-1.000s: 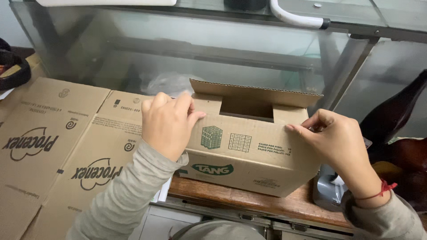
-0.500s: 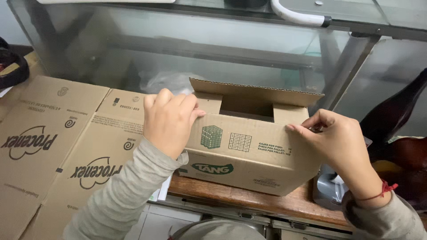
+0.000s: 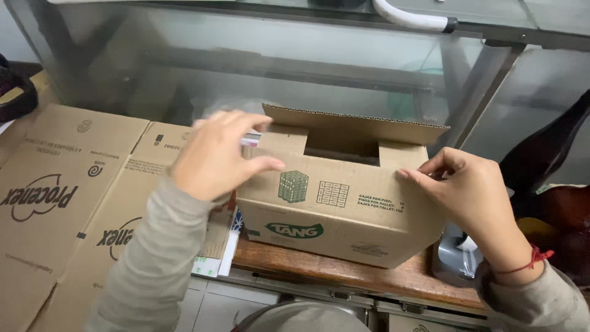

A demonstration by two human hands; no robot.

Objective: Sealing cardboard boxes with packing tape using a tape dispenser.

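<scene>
Left hand [image 3: 218, 157] raised at the near left corner of the brown corrugated cardboard box [image 3: 338, 206], palm down, wrist bent, grey sleeve [image 3: 153, 264] running back toward the bottom edge. Fingers [image 3: 236, 123] spread and slightly blurred, thumb stretched right along the front flap's top edge; nothing gripped for certain, though a small pale thing shows at the fingertips, too blurred to tell.

Right hand [image 3: 470, 197] set at the box's near right corner, fingers curled narrow over the front flap's edge, pinching the cardboard, thumb along the front face. Thin red string [image 3: 528, 264] tied round that wrist.

Box sitting on a brown wooden worktop [image 3: 344, 276], overhanging nothing visibly, long axis running left to right across the view, front face turned toward the camera. Back flap standing upright, side flaps folded inward, a dark opening left in the middle. On the front face: a green oval logo low and left of centre, a small green drawing of stacked cartons above it, a small grid diagram just beside that, green lines of print to the right.

To the left, flattened brown cardboard sheets [image 3: 55, 184] lying flat, bearing dark cloud-shaped outlines printed upside down. Behind the box, a glass-fronted cabinet [image 3: 184, 61] with a metal frame.
</scene>
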